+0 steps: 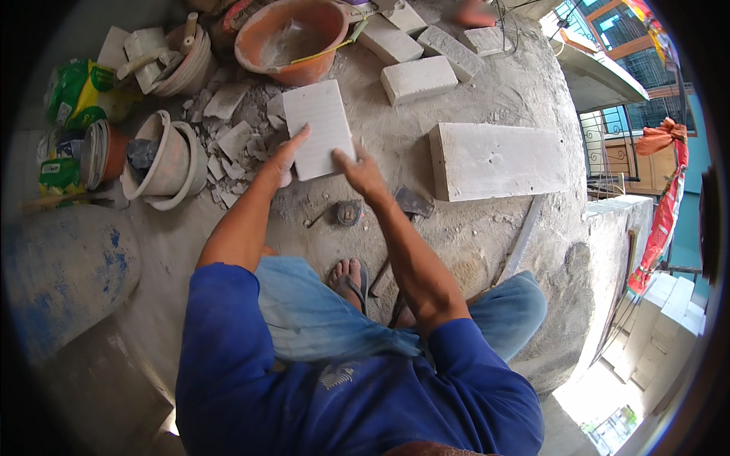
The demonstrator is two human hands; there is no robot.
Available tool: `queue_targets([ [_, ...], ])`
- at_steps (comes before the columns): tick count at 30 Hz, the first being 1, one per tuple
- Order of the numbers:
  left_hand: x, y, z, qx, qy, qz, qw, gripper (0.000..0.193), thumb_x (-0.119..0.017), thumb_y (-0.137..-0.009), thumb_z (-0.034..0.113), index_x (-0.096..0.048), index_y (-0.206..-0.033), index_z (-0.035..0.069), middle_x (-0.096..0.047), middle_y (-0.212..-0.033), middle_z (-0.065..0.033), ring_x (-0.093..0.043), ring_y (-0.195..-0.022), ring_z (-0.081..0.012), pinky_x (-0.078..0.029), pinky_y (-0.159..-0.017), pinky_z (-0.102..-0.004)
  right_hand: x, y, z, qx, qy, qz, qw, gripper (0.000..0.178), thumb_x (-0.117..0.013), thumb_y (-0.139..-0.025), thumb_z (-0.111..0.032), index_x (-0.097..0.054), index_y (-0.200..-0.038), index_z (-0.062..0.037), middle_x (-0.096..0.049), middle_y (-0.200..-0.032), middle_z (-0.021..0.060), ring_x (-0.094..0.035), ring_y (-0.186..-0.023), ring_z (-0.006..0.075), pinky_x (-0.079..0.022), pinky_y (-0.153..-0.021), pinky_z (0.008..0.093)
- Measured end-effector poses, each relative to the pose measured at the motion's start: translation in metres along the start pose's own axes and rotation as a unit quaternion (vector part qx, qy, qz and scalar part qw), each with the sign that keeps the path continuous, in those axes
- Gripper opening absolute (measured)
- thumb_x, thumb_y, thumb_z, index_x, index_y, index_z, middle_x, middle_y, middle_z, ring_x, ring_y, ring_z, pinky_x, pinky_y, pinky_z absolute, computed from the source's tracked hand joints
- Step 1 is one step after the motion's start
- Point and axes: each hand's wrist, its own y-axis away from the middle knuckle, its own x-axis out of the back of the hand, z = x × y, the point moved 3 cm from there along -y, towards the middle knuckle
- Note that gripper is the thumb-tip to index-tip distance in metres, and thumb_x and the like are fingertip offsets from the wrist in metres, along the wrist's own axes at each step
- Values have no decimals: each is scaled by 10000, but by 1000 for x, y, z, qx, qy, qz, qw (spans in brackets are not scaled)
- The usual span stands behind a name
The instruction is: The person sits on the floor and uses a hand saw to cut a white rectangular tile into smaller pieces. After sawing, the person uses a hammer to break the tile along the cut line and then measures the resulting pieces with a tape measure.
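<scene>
A pale, flat rectangular block [318,125] is held up between my two hands, above the dusty floor. My left hand [286,156] grips its left edge, with the thumb lying on its face. My right hand [360,172] holds the lower right corner, thumb on the face and fingers mostly behind. Below the block, a small dark tape measure [349,213] lies on the floor. A dark-headed hatchet-like tool [414,202] lies close to my right forearm, its handle partly hidden. To the right rests a large whitish block [502,162].
Several smaller blocks [418,79] lie beyond my hands. An orange basin [292,42] stands at the far left, near broken block pieces [236,140]. Stacked buckets [163,156] and a blue-stained drum [76,266] are on the left. A long straight strip [523,239] lies at the right.
</scene>
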Motion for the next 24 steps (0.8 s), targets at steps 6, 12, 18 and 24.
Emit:
queue_targets([
  [6, -10, 1, 11, 79, -88, -94, 989, 1035, -669, -838, 753, -385, -1562, 69, -482, -1545, -145, -458, -1403, -321, -381, -1126, -554, 61, 29, 52, 24, -31, 54, 998, 645, -656, -987, -455, -540, -1443, -13, -633, -1356, 193, -590, -1250, 281, -481, -1022, 390],
  [12, 27, 18, 50, -43, -158, 174, 971, 913, -664, -883, 667, -497, -1476, -6, -543, -1482, -225, -517, -1359, -383, -418, -1068, -535, -6, 104, 79, 87, 450, -41, 888, 808, -757, -873, -393, -415, -1527, -65, -561, -1432, 190, -530, -1306, 406, -456, -1035, 513],
  [18, -5, 70, 103, -238, -151, 123, 952, 477, -654, -965, 499, -695, -1168, 69, -641, -956, -2, -531, -789, -88, -444, -659, -239, -11, 94, 85, -7, 461, -68, 885, 840, -840, -765, -401, -462, -1445, -84, -599, -1361, 184, -558, -1265, 396, -478, -1022, 498],
  [24, -58, 95, 100, -216, -272, 7, 938, 374, -644, -974, 387, -723, -1075, 36, -662, -873, 3, -557, -713, -84, -479, -617, -252, 24, 99, 72, 32, 215, -33, 975, 876, -871, -739, -290, -441, -1433, 29, -624, -1242, 235, -616, -1187, 349, -490, -1032, 408],
])
